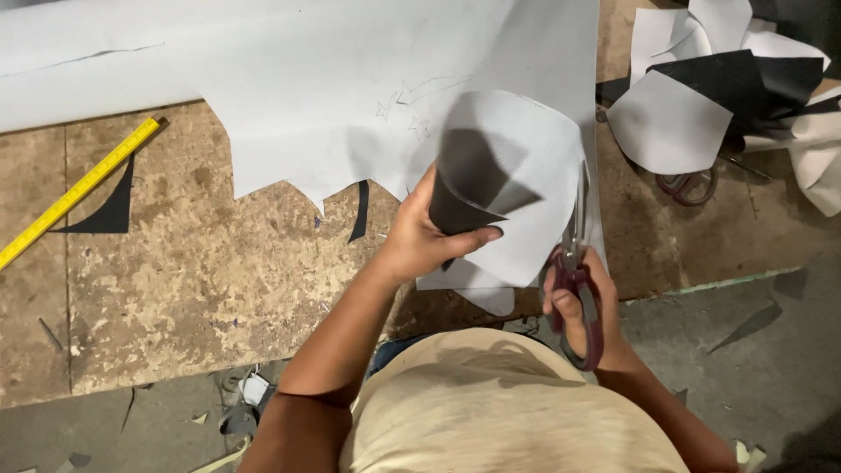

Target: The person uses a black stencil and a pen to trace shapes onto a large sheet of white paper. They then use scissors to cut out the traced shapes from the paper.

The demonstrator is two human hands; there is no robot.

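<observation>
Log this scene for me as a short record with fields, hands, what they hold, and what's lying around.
left hand: curls up flap of grey sheet, black underside showing
right hand: grip on red-handled scissors, blades at sheet edge
surface: worn wooden board
left side: yellow tape measure
top right: scrap pile, second scissors

Grey sheet curled up, scissors cutting

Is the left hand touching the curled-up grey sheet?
Touching. The head view shows the left hand gripping the curled grey sheet, thumb pressed on its dark underside.
</observation>
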